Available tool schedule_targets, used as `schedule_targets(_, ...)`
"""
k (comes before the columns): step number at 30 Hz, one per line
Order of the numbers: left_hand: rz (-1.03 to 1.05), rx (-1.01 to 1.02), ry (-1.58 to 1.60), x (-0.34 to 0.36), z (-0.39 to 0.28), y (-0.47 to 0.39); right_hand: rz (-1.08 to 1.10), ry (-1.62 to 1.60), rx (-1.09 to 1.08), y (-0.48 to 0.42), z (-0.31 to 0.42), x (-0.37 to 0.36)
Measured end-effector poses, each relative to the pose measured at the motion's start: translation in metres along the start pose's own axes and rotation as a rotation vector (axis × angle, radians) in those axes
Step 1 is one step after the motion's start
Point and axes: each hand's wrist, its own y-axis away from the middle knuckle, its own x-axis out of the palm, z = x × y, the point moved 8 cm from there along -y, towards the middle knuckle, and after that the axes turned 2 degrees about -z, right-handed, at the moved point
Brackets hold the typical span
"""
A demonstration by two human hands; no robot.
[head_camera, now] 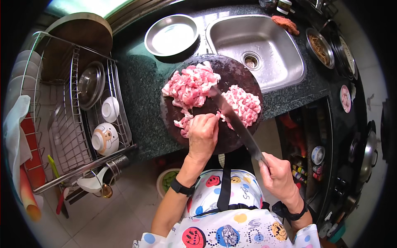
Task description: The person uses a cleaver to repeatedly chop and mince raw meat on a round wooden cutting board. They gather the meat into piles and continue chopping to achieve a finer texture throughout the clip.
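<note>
My right hand [277, 174] grips the handle of a kitchen knife [235, 119]. Its long blade slants up and to the left across a round, dark chopping board [214, 141]. My left hand [203, 131] is curled over a strip of raw meat [183, 124] on the board, left of the blade; its fingertips are partly hidden. Larger cut pieces of raw meat [192, 83] are heaped at the board's far left. To the right of the blade lies a pile of finely diced meat [242, 105]. The blade's tip touches the edge of the larger heap.
Behind the board are a round metal pan [172, 35] and a steel sink [263, 40]. A wire dish rack [74, 124] with bowls stands on the left. Along the right counter sit a metal bowl of food strips [321, 49] and a small plate [345, 98].
</note>
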Motion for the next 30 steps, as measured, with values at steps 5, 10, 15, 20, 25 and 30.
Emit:
schedule_targets(5, 0.010, -0.020, 0.053, -0.005, 0.004, 0.009, 0.100, 0.140, -0.085, 0.004, 0.004, 0.004)
schedule_targets(10, 0.037, -0.044, -0.005, -0.008, 0.005, 0.017, 0.207, 0.188, -0.112, 0.002, 0.004, 0.009)
schedule_targets(15, 0.042, 0.009, 0.031, -0.008, 0.004, 0.014, 0.255, 0.210, -0.109, -0.005, 0.000, 0.018)
schedule_targets(20, 0.087, -0.012, 0.010, -0.006, 0.006, 0.013, 0.245, 0.229, -0.144, -0.026, 0.005, 0.043)
schedule_targets(25, 0.043, 0.003, 0.005, -0.015, 0.001, 0.018, 0.221, 0.224, -0.108, -0.014, 0.002, 0.033)
schedule_targets(30, -0.046, -0.070, 0.013, -0.016, 0.013, 0.014, 0.112, 0.097, -0.017, 0.000, -0.015, 0.000)
